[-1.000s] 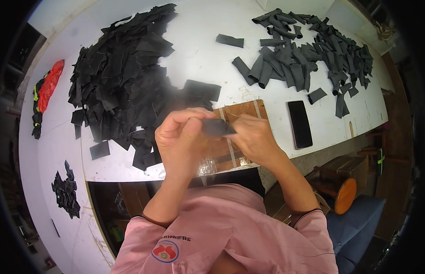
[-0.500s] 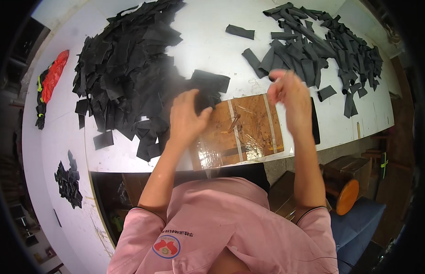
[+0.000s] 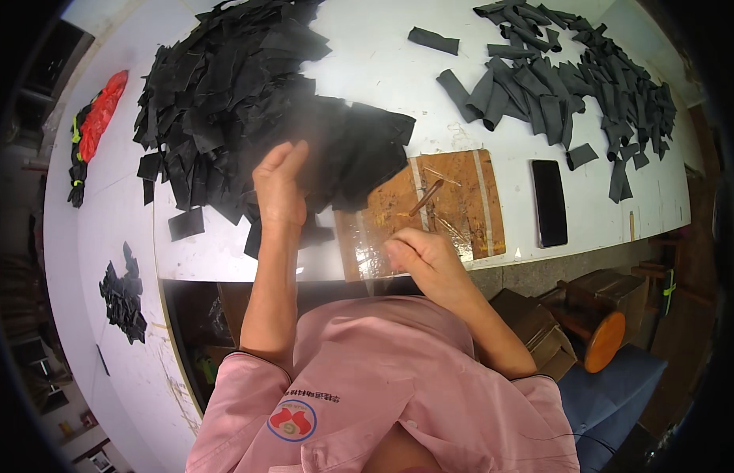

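My left hand [image 3: 280,185] is over the near edge of a big heap of black fabric pieces [image 3: 217,102]. Its fingers are pinched together, and whatever may be between them cannot be made out. My right hand [image 3: 426,256] is curled closed above the near edge of a brown wooden board [image 3: 489,205] wrapped in clear tape; its fingertips are mostly hidden. A thin brown stick-like tool [image 3: 427,197] lies on the board. Loose black pieces [image 3: 375,138] from the heap overlap the board's far left corner.
Rolled dark fabric tubes [image 3: 532,94] lie in a pile at the far right of the white table [image 3: 367,59]. A black phone [image 3: 549,202] rests right of the board. At the left are a red plastic bag [image 3: 105,114] and a small dark fabric pile [image 3: 124,299]. An orange-topped stool [image 3: 604,341] stands below right.
My right hand has come down and left, from beside the fabric tubes to the board's near edge, uncovering the phone. My left hand has shifted left and closed its fingers. Black pieces now spread further right.
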Motion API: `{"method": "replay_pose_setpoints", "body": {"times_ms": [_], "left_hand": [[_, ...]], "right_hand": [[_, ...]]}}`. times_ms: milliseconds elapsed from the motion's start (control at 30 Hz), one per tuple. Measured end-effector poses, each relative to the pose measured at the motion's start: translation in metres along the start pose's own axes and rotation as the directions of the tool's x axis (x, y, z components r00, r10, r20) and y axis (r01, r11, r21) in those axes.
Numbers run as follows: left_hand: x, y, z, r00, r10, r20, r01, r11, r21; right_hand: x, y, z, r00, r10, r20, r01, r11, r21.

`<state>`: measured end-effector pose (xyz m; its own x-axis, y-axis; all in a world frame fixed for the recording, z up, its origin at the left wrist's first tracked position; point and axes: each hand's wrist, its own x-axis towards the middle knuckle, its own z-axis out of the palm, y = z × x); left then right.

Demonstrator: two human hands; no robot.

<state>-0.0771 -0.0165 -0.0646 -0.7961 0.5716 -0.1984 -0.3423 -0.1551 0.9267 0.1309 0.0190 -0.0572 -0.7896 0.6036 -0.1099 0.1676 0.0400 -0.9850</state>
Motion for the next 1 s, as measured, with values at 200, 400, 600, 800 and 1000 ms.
{"method": "replay_pose_setpoints", "body": {"times_ms": [200,400,600,800,1000], "left_hand": [[-0.004,0.002,-0.031,0.988,-0.154,0.027,0.155,0.937,-0.312],[-0.005,-0.027,-0.059,0.987,-0.158,0.025,0.158,0.941,-0.3],[-0.02,-0.036,-0.069,0.979,-0.106,-0.171,0.171,0.888,0.427],[-0.035,-0.006,-0.057,0.99,-0.088,0.113,0.067,0.982,0.177],[-0.024,0.008,-0.048,0.951,0.127,0.283,-0.286,0.712,0.641]], "right_hand": [[0.026,0.016,0.03,0.999,0.031,0.017,-0.033,0.993,0.117],[0.042,0.019,0.049,0.992,0.128,0.017,-0.126,0.937,0.326],[0.039,0.032,0.046,0.987,0.148,0.058,-0.154,0.983,0.105],[0.042,0.035,0.049,0.985,0.171,0.036,-0.174,0.956,0.236],[0.05,0.014,0.05,0.943,0.287,-0.168,-0.188,0.876,0.445]]}}
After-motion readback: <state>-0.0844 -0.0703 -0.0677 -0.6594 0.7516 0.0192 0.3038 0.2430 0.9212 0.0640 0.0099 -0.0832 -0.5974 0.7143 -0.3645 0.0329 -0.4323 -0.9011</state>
